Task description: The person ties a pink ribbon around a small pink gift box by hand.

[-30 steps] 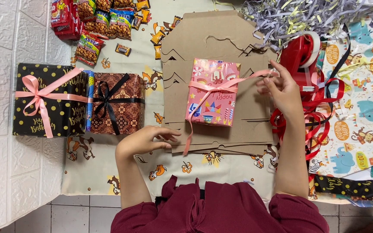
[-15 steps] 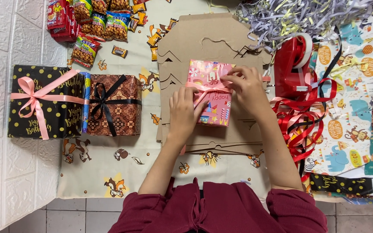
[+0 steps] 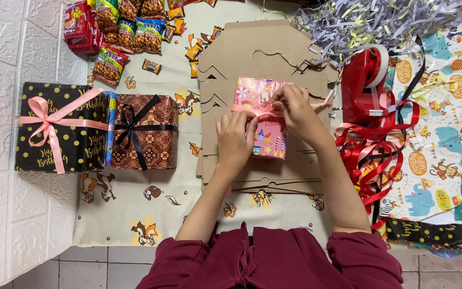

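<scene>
Both hands moved from apart to centre of frame, now meeting on pink gift box (image 3: 266,119). Largest first: cream patterned cloth (image 3: 135,208) covers table; flat cardboard sheets (image 3: 258,53) lie upper centre, box resting on them. Black dotted gift box (image 3: 62,128) and brown batik gift box (image 3: 145,131) sit far left, touching. Red tape dispenser (image 3: 364,83) right of centre. Left hand (image 3: 235,140) presses box front, fingers curled on pink ribbon (image 3: 241,108). Right hand (image 3: 298,109) pinches ribbon atop box.
</scene>
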